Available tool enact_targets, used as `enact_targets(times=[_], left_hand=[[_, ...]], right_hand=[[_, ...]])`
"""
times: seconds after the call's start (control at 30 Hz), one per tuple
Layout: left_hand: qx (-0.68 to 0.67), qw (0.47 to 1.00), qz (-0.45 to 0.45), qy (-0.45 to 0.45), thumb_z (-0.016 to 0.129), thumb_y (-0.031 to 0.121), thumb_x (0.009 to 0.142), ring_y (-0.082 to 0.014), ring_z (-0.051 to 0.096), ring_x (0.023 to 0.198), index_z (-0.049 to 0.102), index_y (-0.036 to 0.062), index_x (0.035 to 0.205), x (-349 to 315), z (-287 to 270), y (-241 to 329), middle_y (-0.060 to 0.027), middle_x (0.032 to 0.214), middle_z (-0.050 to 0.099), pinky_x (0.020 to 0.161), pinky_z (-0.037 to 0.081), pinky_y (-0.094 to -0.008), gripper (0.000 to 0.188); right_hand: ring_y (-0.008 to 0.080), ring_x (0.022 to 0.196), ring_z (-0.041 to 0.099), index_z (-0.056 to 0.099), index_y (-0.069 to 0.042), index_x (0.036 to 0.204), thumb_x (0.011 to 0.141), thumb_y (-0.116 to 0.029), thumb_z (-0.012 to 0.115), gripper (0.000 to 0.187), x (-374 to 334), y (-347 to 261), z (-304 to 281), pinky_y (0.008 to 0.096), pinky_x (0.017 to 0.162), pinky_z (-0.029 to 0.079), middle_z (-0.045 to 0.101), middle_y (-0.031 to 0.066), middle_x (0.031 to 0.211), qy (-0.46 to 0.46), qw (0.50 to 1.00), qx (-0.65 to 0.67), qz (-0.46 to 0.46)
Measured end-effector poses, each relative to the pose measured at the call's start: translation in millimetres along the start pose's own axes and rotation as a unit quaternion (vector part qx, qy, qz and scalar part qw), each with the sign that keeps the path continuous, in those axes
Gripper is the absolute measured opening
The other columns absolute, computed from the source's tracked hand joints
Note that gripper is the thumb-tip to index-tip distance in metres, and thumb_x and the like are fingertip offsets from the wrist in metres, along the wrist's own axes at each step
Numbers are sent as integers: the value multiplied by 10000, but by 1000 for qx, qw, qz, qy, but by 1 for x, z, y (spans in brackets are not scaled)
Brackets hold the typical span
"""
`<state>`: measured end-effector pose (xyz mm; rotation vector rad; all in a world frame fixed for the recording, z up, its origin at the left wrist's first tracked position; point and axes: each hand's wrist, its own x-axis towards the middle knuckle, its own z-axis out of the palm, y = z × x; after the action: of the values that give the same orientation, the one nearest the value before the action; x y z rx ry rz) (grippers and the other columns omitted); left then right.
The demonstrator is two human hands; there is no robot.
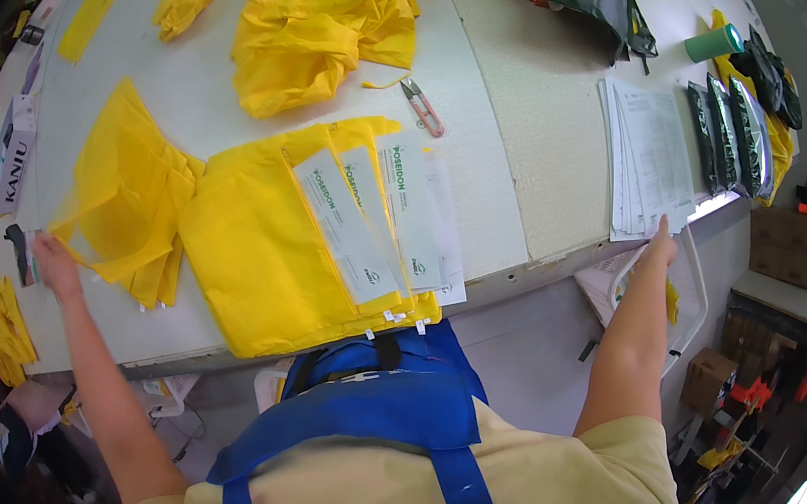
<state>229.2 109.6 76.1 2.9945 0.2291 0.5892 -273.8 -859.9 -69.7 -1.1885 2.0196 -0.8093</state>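
My left hand point(59, 268) is at the table's left edge, its fingers closed at a corner of thin yellow see-through sheets point(132, 209). A small dark item with a white part point(20, 255) lies against the fingertips; what they grip is hidden. My right hand point(662, 246) reaches far right, index finger stretched onto the lower edge of a stack of printed papers point(641, 160); its other fingers are mostly hidden. Between the hands lie folded yellow garments or bags point(261, 265), with several white printed cards point(351, 230) fanned on top.
Thread snips with pink handles point(423, 108) lie beyond the cards. Crumpled yellow fabric point(326, 21) covers the far side. At right are dark packets point(731, 131), a green cylinder point(713, 43) and a white-framed chair point(696, 288). A white box point(14, 154) stands at left.
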Motion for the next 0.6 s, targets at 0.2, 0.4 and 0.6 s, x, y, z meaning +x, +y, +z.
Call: enact_targets(times=[0.2, 0.4, 0.6], left_hand=[[-307, 951, 37, -17, 421, 164, 984, -142, 520, 918, 436, 50, 1202, -104, -131, 148, -42, 985, 536, 843, 417, -280, 247], [-406, 909, 50, -81, 449, 140, 969, -165, 522, 956, 413, 68, 1206, -234, -85, 206, -51, 997, 543, 843, 421, -277, 251], [-235, 883, 245, -326, 505, 46, 822, -386, 565, 880, 541, 60, 1138, -292, -72, 294, -193, 997, 529, 746, 485, -419, 319]], right_hand=[[176, 628, 582, 633, 65, 842, 756, -218, 771, 327, 9, 0, 1, 343, 515, 463, 632, 121, 764, -2, 999, 38, 38], [194, 668, 611, 649, 20, 792, 798, -230, 707, 257, 29, 7, -14, 318, 557, 482, 625, 95, 702, -8, 983, -152, -100], [161, 756, 643, 586, -37, 1128, 911, -116, 545, 234, 41, -13, -53, 208, 553, 522, 638, 80, 857, -238, 891, 376, 94]])
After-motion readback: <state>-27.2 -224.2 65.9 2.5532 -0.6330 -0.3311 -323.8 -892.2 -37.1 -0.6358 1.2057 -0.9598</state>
